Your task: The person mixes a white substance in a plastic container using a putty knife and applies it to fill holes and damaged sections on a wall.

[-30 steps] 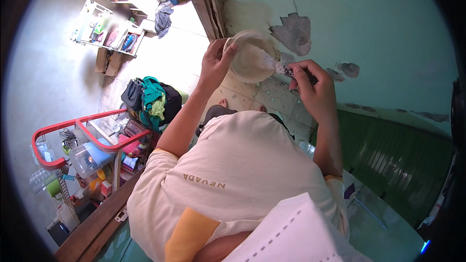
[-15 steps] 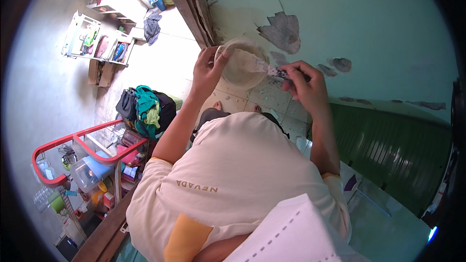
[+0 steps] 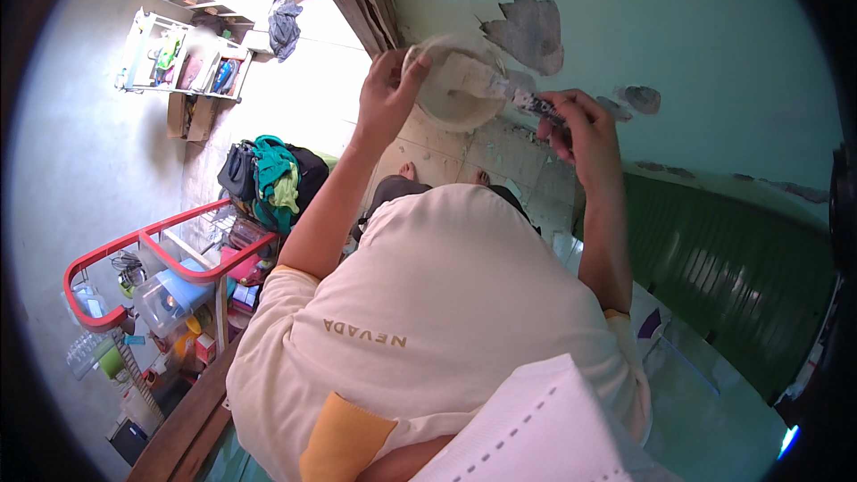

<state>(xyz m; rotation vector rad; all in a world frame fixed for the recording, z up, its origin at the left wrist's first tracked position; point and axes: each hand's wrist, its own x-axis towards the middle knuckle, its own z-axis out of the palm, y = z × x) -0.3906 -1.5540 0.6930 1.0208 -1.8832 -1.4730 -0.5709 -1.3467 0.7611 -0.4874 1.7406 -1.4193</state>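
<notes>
My left hand point(image 3: 393, 89) grips the near-left rim of a round, pale tub point(image 3: 446, 116), thumb over the edge and fingers outside. The tub is tilted so that its inside shows, with whitish paste on the bottom and wall. In my right hand point(image 3: 582, 129) is a putty knife point(image 3: 534, 105), its dark handle smeared white. Its paste-coated blade reaches over the right side of the tub and is blurred, so I cannot tell whether it touches the paste. Beyond both hands stands a green wall point(image 3: 661, 27) with a large bare grey patch point(image 3: 528, 33) and smaller ones.
A wooden door frame point(image 3: 353, 0) borders the wall on the left. Debris lies on the tiled floor point(image 3: 437, 156) by my feet. To the left are a pile of clothes and bags point(image 3: 272, 178), a red-railed rack point(image 3: 147, 236) of household goods, and a white shelf point(image 3: 183, 58). Green corrugated sheeting point(image 3: 714, 259) stands at right.
Both hands, the tub and the putty knife have moved farther up in the view, toward the wall. My right hand has also shifted right. Both grips remain.
</notes>
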